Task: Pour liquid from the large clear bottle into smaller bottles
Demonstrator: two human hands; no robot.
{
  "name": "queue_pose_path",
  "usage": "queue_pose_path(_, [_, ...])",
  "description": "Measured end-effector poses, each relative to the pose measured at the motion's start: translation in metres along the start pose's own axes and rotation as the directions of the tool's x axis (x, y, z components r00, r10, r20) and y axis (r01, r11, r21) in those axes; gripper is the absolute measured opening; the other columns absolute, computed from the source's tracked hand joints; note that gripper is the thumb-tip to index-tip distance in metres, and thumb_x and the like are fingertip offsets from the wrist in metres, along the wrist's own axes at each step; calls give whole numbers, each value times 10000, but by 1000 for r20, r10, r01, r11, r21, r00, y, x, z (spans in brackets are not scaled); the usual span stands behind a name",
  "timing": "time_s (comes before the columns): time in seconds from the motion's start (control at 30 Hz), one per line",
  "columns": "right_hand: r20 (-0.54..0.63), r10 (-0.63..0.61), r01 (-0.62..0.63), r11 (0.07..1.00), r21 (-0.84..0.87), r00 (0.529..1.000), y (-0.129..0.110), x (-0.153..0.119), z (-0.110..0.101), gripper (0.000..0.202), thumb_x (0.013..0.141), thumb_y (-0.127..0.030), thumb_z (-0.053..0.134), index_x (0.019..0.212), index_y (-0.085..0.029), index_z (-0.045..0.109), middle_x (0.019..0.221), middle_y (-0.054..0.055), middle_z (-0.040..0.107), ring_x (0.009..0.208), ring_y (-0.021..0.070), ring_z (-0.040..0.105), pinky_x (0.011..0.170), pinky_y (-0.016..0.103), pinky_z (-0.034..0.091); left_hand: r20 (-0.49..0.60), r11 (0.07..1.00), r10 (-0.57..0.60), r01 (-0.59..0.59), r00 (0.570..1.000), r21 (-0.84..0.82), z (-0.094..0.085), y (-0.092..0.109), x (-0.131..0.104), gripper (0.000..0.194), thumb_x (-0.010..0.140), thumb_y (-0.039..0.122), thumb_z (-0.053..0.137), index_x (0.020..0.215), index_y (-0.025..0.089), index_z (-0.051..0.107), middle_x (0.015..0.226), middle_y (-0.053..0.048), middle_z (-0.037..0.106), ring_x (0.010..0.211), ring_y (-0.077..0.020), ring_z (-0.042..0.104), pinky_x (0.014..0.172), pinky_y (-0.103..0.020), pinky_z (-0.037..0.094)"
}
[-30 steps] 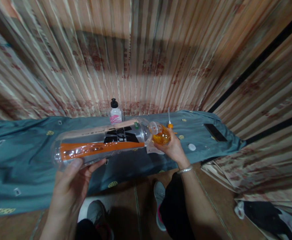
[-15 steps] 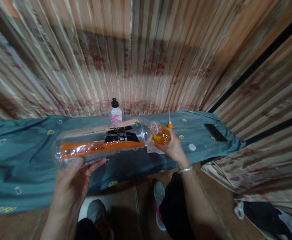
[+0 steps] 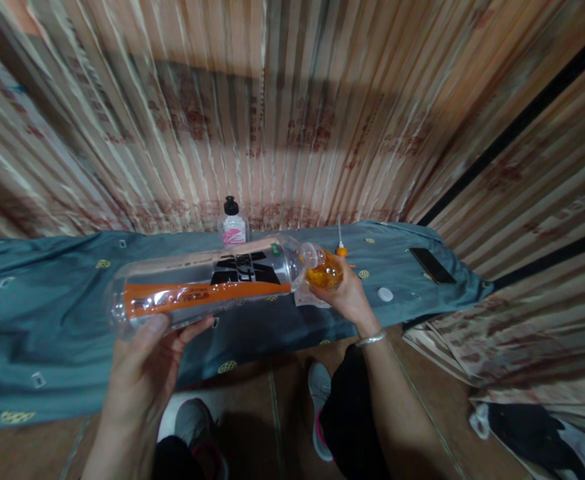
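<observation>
A large clear bottle (image 3: 202, 283) with an orange and black label lies nearly level across my left hand (image 3: 147, 353), whose thumb and fingers grip its lower side. Its neck points right and meets the top of a small container of amber liquid (image 3: 326, 272). My right hand (image 3: 348, 293), with a silver bangle at the wrist, is wrapped round that container. Just behind them on the cloth stands an orange pump top (image 3: 341, 252) with its thin tube pointing up. Partly hidden under the container is a pale packet (image 3: 312, 298).
On the blue-green cloth (image 3: 62, 320) are a clear bottle with a black cap (image 3: 234, 230), a white round cap (image 3: 385, 294) and a black phone (image 3: 432, 265). Pleated curtains (image 3: 272, 120) hang behind. My shoes show on the tiled floor.
</observation>
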State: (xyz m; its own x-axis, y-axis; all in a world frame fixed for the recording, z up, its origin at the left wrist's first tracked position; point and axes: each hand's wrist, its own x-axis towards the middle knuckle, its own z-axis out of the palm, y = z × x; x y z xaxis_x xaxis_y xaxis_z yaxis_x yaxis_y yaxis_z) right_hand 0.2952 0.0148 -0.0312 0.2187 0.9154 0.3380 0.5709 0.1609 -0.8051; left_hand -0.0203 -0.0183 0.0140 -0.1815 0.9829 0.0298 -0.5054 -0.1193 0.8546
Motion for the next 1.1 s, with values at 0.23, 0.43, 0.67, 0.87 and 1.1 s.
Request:
queue_pose_path(0.23, [3, -8, 8, 1000, -7, 1000, 0, 0, 0, 639, 651, -419, 823, 1210, -231, 576, 1107, 79, 759, 1046, 297, 725, 928, 456, 578, 19, 1000, 10, -10, 1000, -23, -1, 0, 0, 344, 647, 322, 940, 949, 233, 800, 922, 6, 805, 822, -236, 763, 702, -393, 696])
queue_pose_path(0.43, [1, -5, 5, 1000, -12, 1000, -1, 0, 1, 633, 651, -425, 827, 1202, -234, 581, 1089, 73, 760, 1017, 292, 728, 900, 442, 583, 14, 1000, 14, -14, 1000, -17, -2, -1, -1, 341, 645, 339, 942, 938, 241, 795, 899, 23, 796, 820, -229, 761, 681, -387, 696])
queue_pose_path(0.67, [0, -10, 10, 1000, -17, 1000, 0, 0, 0, 630, 653, -420, 829, 1204, -235, 585, 1101, 77, 757, 1034, 299, 723, 907, 447, 579, 21, 1000, 7, -7, 1000, -10, -2, 0, 0, 357, 635, 353, 949, 932, 235, 791, 906, 23, 803, 823, -231, 760, 676, -388, 698])
queue_pose_path(0.87, [7, -9, 10, 1000, -18, 1000, 1, -1, 0, 631, 663, -421, 828, 1216, -240, 583, 1107, 67, 755, 1037, 291, 723, 916, 441, 577, 16, 1000, 9, -9, 1000, 0, -1, 0, -1, 357, 648, 362, 942, 952, 245, 796, 963, 16, 809, 831, -226, 761, 693, -383, 697])
queue_pose_path(1.1, [3, -10, 10, 1000, -18, 1000, 1, 0, 1, 638, 654, -420, 829, 1211, -234, 577, 1093, 72, 756, 1022, 299, 727, 909, 457, 582, 20, 1000, 15, -16, 1000, 11, -3, 0, 0, 382, 641, 362, 944, 983, 267, 804, 989, 12, 809, 841, -232, 764, 683, -379, 697])
